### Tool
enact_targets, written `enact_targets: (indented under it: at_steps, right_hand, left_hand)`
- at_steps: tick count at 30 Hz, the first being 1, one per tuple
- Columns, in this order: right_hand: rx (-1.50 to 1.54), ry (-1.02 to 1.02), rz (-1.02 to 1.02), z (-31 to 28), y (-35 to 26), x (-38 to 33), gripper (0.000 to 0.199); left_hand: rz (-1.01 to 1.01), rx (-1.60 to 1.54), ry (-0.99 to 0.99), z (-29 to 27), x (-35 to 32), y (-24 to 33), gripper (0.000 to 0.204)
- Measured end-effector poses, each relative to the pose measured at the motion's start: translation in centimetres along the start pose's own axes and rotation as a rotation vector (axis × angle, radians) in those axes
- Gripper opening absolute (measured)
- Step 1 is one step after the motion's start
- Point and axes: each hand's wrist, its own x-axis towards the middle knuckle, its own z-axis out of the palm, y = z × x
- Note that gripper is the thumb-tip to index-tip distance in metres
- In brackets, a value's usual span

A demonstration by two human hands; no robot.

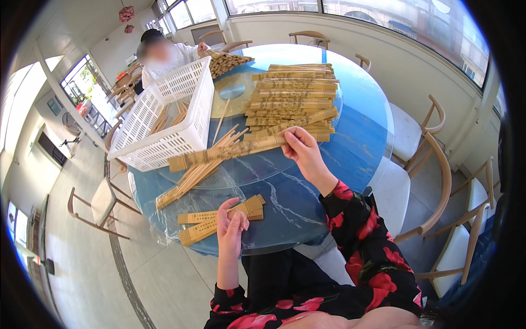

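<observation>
My right hand pinches one end of a long brown printed paper chopstick sleeve, which stretches left over a loose bundle of wooden chopsticks. Whether the sleeve has chopsticks inside I cannot tell. Close to the table's front edge my left hand is empty, with its index finger and thumb apart and the other fingers curled. It hovers over or touches a small pile of flat brown sleeves; which of the two is unclear. Beyond my right hand lies a large stack of similar sleeves, in overlapping rows.
A white slatted plastic basket with some chopsticks in it stands at the left of the round blue marbled table. Across the table, a person sits beside another brown heap. Wooden chairs surround the table.
</observation>
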Motion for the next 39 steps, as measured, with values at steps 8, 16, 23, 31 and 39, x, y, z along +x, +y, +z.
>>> enact_targets:
  at_steps: [8,16,23,31,39]
  right_hand:
    - [-0.378,0.594,-0.258,-10.9,-2.0,8.3,0.023]
    - [-0.997,0.399,-0.526,-6.9,-0.4,6.0,0.014]
    - [-1.154,-0.244,-0.511,-1.1,2.6,2.8,0.016]
    - [-1.13,-0.529,-0.616,2.5,3.0,0.4,0.014]
    - [-1.159,-0.477,-0.597,1.7,2.1,0.7,0.015]
  left_hand:
    - [0.018,-0.035,-0.034,-0.1,0.4,-0.2,0.039]
    - [0.005,0.003,-0.02,0.2,-0.1,0.5,0.032]
    - [0.011,0.12,-0.064,0.1,-0.4,-0.1,0.022]
    - [0.045,0.382,-0.032,0.8,-0.9,0.1,0.006]
    - [0.563,1.328,0.31,-4.3,3.8,5.3,0.012]
